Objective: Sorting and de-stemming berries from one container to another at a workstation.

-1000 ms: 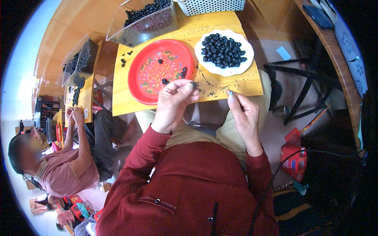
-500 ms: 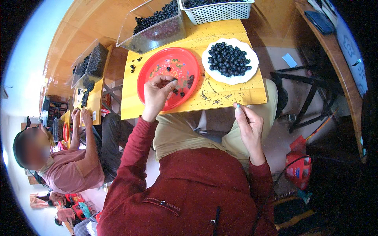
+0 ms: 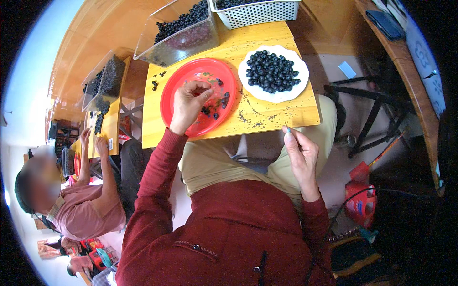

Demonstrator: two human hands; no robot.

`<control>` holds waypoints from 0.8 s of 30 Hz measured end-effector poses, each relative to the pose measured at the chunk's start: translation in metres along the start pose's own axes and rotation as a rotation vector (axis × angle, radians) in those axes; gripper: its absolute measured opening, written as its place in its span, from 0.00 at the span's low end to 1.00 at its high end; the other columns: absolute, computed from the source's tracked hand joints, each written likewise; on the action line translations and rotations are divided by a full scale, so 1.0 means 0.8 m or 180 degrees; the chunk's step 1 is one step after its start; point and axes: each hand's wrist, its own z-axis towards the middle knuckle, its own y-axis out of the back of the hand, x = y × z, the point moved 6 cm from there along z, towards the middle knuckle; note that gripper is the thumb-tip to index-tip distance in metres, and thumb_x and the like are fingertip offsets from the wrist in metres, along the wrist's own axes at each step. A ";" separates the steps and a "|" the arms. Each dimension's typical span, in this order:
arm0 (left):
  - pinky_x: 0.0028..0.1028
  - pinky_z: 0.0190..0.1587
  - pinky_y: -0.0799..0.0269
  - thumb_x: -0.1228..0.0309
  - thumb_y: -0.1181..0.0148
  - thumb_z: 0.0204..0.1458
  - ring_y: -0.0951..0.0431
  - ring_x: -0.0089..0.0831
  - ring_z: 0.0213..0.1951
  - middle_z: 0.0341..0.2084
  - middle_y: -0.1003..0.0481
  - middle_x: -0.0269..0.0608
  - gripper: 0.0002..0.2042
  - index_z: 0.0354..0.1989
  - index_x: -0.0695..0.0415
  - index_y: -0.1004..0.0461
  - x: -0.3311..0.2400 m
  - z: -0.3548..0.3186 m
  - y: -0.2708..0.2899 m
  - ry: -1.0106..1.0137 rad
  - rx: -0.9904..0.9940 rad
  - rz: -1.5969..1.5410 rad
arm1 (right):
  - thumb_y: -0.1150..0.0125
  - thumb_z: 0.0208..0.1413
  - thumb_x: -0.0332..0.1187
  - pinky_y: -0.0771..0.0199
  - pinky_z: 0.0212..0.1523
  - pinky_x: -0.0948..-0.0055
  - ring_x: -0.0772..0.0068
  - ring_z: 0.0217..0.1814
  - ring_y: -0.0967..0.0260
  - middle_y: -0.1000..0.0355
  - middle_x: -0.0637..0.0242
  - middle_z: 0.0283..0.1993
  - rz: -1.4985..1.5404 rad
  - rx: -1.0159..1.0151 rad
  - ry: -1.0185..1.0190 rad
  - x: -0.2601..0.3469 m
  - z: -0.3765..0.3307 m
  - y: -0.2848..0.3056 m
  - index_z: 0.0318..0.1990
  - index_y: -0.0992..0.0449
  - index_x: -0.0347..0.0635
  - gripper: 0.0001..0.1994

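Observation:
My left hand (image 3: 191, 106) hovers over a red round plate (image 3: 168, 78) with a printed floral pattern. Its thumb and forefinger are curled toward each other, slightly apart, with nothing visible between the tips. Just beyond them lies a dark round ball (image 3: 219, 82), like a bead or berry; several more are by the plate's right side. Past the table's front edge, my right hand (image 3: 301, 155) pinches a thin pointed tool (image 3: 288, 129) with a bluish part; most of it is hidden by the fingers. A white scalloped plate (image 3: 303, 78) heaped with dark balls stands right of the red one.
Dark crumbs (image 3: 257, 114) litter the yellow tabletop (image 3: 152, 126). Behind stand a clear bin (image 3: 191, 40) and a white perforated basket (image 3: 257, 18), both with dark balls. At left, another person (image 3: 90, 205) sits at a similar table. A wooden desk edge (image 3: 420, 90) runs along the right.
The ball that was between my left fingertips is gone from them, and one lies on the red plate beyond. My right hand has barely moved. The other person's hands have moved apart.

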 end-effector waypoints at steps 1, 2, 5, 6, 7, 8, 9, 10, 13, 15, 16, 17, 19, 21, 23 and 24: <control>0.21 0.37 0.25 0.76 0.34 0.53 0.21 0.19 0.33 0.30 0.20 0.37 0.06 0.36 0.65 0.21 -0.008 -0.001 -0.008 -0.0002 0.0014 -0.0013 | 0.41 0.64 0.38 0.35 0.34 0.82 0.86 0.32 0.38 0.28 0.74 0.31 0.0018 -0.0017 0.0036 -0.001 0.000 0.001 0.49 0.22 0.30 0.17; 0.23 0.37 0.24 0.75 0.34 0.53 0.21 0.22 0.33 0.30 0.20 0.39 0.06 0.37 0.64 0.21 -0.024 -0.004 -0.021 -0.0131 0.0139 0.0214 | 0.41 0.64 0.38 0.35 0.34 0.82 0.86 0.32 0.38 0.28 0.74 0.31 0.0036 -0.0029 0.0075 0.000 0.000 0.001 0.49 0.22 0.30 0.17; 0.28 0.37 0.24 0.73 0.34 0.51 0.19 0.30 0.33 0.32 0.20 0.44 0.08 0.38 0.63 0.21 -0.063 -0.002 -0.057 -0.0722 0.0388 0.0676 | 0.41 0.64 0.38 0.35 0.34 0.82 0.86 0.32 0.38 0.28 0.74 0.31 0.0051 -0.0015 0.0035 0.001 0.000 0.002 0.49 0.22 0.30 0.17; 0.30 0.37 0.23 0.73 0.34 0.51 0.19 0.35 0.33 0.32 0.20 0.47 0.09 0.38 0.63 0.21 -0.077 -0.003 -0.069 -0.1179 0.0496 0.0925 | 0.41 0.64 0.38 0.35 0.34 0.82 0.86 0.32 0.38 0.28 0.74 0.31 0.0043 -0.0025 0.0036 0.001 0.000 0.002 0.49 0.22 0.30 0.17; 0.35 0.38 0.24 0.72 0.34 0.49 0.19 0.43 0.34 0.34 0.21 0.50 0.10 0.39 0.62 0.21 -0.082 0.001 -0.081 -0.1554 0.0579 0.1145 | 0.41 0.64 0.38 0.35 0.34 0.82 0.86 0.32 0.38 0.28 0.74 0.31 0.0020 -0.0038 0.0025 0.001 0.000 0.002 0.49 0.22 0.30 0.17; 0.35 0.38 0.24 0.72 0.34 0.49 0.19 0.43 0.34 0.34 0.21 0.50 0.10 0.39 0.62 0.21 -0.086 0.006 -0.090 -0.1564 0.0596 0.1134 | 0.41 0.64 0.38 0.35 0.34 0.82 0.86 0.32 0.38 0.28 0.74 0.31 -0.0002 -0.0062 0.0011 0.000 -0.001 0.004 0.49 0.22 0.30 0.17; 0.36 0.38 0.24 0.72 0.34 0.48 0.20 0.44 0.35 0.33 0.21 0.50 0.11 0.39 0.62 0.21 -0.092 0.010 -0.098 -0.1653 0.0566 0.1198 | 0.41 0.64 0.38 0.35 0.34 0.82 0.86 0.32 0.38 0.28 0.74 0.31 -0.0007 -0.0082 0.0007 0.000 -0.001 0.006 0.49 0.22 0.30 0.17; 0.38 0.38 0.24 0.72 0.34 0.47 0.20 0.45 0.35 0.33 0.22 0.50 0.11 0.39 0.62 0.21 -0.098 0.013 -0.103 -0.1742 0.0535 0.1262 | 0.41 0.64 0.39 0.35 0.34 0.82 0.86 0.32 0.38 0.28 0.73 0.31 -0.0008 -0.0099 -0.0002 -0.001 -0.002 0.009 0.49 0.22 0.30 0.17; 0.41 0.38 0.24 0.72 0.36 0.46 0.21 0.49 0.35 0.33 0.22 0.51 0.11 0.39 0.60 0.21 -0.098 0.024 -0.112 -0.1598 0.0560 0.1597 | 0.41 0.64 0.39 0.35 0.34 0.81 0.86 0.32 0.37 0.27 0.73 0.31 -0.0002 -0.0096 -0.0047 -0.001 -0.004 0.016 0.49 0.22 0.30 0.18; 0.43 0.39 0.24 0.72 0.37 0.47 0.21 0.50 0.35 0.33 0.22 0.52 0.10 0.39 0.60 0.21 -0.097 0.029 -0.119 -0.1568 0.0563 0.1853 | 0.41 0.64 0.39 0.34 0.34 0.81 0.86 0.32 0.37 0.27 0.72 0.31 -0.0004 -0.0093 -0.0084 -0.002 -0.003 0.020 0.49 0.22 0.30 0.18; 0.43 0.39 0.24 0.72 0.37 0.47 0.21 0.51 0.35 0.32 0.22 0.52 0.10 0.39 0.59 0.21 -0.095 0.031 -0.121 -0.1479 0.0637 0.1977 | 0.41 0.64 0.39 0.34 0.35 0.81 0.85 0.33 0.37 0.27 0.72 0.31 0.0031 -0.0109 -0.0059 -0.003 -0.003 0.021 0.49 0.22 0.30 0.18; 0.44 0.39 0.24 0.72 0.38 0.47 0.21 0.52 0.35 0.32 0.22 0.52 0.10 0.39 0.58 0.21 -0.092 0.033 -0.123 -0.1386 0.0710 0.2105 | 0.41 0.64 0.39 0.34 0.35 0.81 0.85 0.33 0.37 0.27 0.72 0.32 0.0068 -0.0121 -0.0034 -0.003 -0.002 0.022 0.49 0.22 0.30 0.18; 0.44 0.39 0.24 0.72 0.38 0.47 0.21 0.52 0.35 0.32 0.22 0.53 0.10 0.39 0.58 0.21 -0.091 0.036 -0.125 -0.1364 0.0747 0.2051 | 0.41 0.64 0.38 0.33 0.36 0.81 0.85 0.34 0.36 0.26 0.71 0.32 0.0109 -0.0096 -0.0138 -0.006 -0.002 0.025 0.49 0.22 0.30 0.17; 0.43 0.39 0.24 0.72 0.38 0.47 0.21 0.51 0.35 0.32 0.22 0.53 0.10 0.39 0.58 0.21 -0.088 0.038 -0.124 -0.1340 0.0777 0.2002 | 0.41 0.64 0.38 0.33 0.37 0.81 0.85 0.35 0.36 0.26 0.71 0.33 0.0155 -0.0063 -0.0237 -0.007 -0.001 0.026 0.50 0.23 0.30 0.17; 0.41 0.39 0.24 0.73 0.38 0.47 0.20 0.50 0.35 0.33 0.22 0.52 0.10 0.40 0.60 0.21 -0.089 0.034 -0.123 -0.1341 0.0816 0.1800 | 0.41 0.64 0.37 0.32 0.38 0.81 0.84 0.36 0.35 0.25 0.71 0.35 0.0154 -0.0042 -0.0247 -0.005 0.002 0.027 0.50 0.23 0.30 0.17; 0.41 0.39 0.24 0.73 0.38 0.47 0.20 0.50 0.35 0.33 0.22 0.52 0.10 0.40 0.60 0.21 -0.092 0.031 -0.122 -0.1347 0.0828 0.1796 | 0.41 0.64 0.37 0.32 0.38 0.81 0.84 0.36 0.35 0.25 0.71 0.35 0.0153 -0.0055 -0.0251 -0.006 0.003 0.029 0.50 0.23 0.30 0.17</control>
